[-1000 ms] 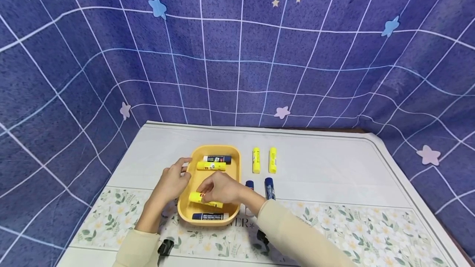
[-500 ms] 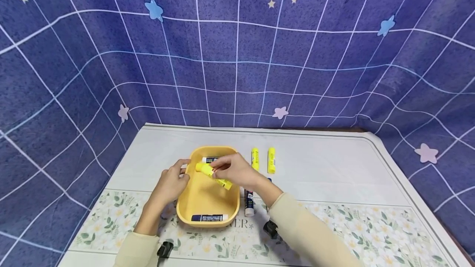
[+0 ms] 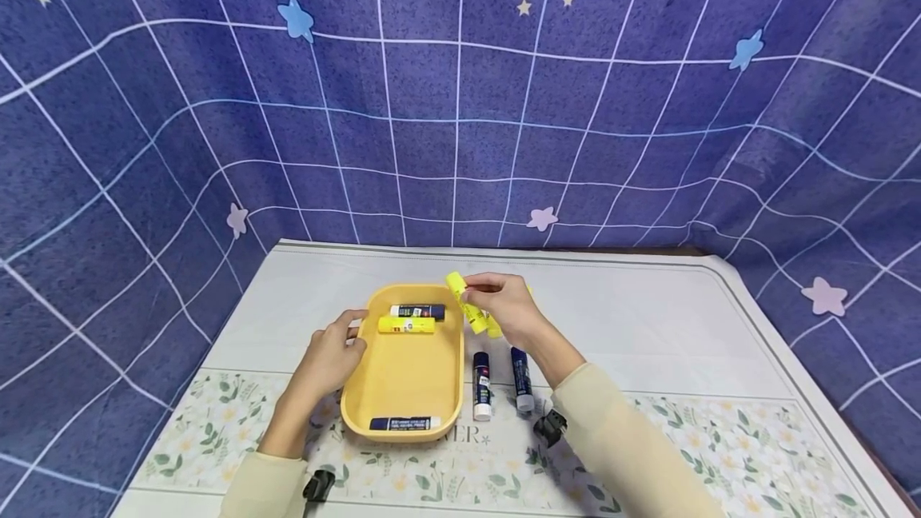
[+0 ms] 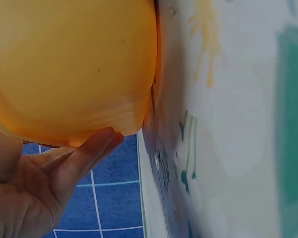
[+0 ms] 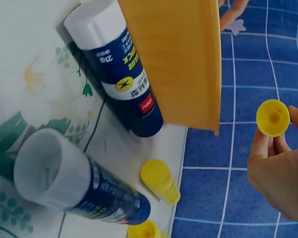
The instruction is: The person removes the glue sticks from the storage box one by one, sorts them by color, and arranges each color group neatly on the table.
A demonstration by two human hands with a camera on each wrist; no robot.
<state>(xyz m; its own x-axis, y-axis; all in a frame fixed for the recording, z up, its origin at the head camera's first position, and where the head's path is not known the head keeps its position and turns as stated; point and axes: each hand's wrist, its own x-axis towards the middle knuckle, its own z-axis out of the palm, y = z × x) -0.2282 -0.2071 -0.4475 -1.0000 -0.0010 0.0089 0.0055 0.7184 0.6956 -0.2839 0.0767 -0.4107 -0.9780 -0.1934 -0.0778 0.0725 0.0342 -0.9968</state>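
Observation:
My right hand (image 3: 500,302) pinches a yellow glue stick (image 3: 471,312) between thumb and fingers, tilted and raised by the right rim of the yellow bin (image 3: 403,362). In the right wrist view the round end of this glue stick (image 5: 273,118) faces the camera. My left hand (image 3: 334,352) touches the bin's left side; the left wrist view shows extended fingers (image 4: 97,144) against the outer wall. Inside the bin, a yellow glue stick (image 3: 406,325) and a navy glue stick (image 3: 420,312) lie at the far end, and another navy glue stick (image 3: 405,424) at the near end.
Two navy glue sticks, one (image 3: 482,386) nearer the bin and one (image 3: 521,379) further right, lie on the table. Beyond them are two yellow glue sticks (image 5: 160,181), partly covered by my right hand in the head view. A purple-blue grid curtain (image 3: 460,142) surrounds the table.
My right hand has lifted the yellow glue stick from the bin's near half and carried it up and right past the right rim. The left hand stays at the bin.

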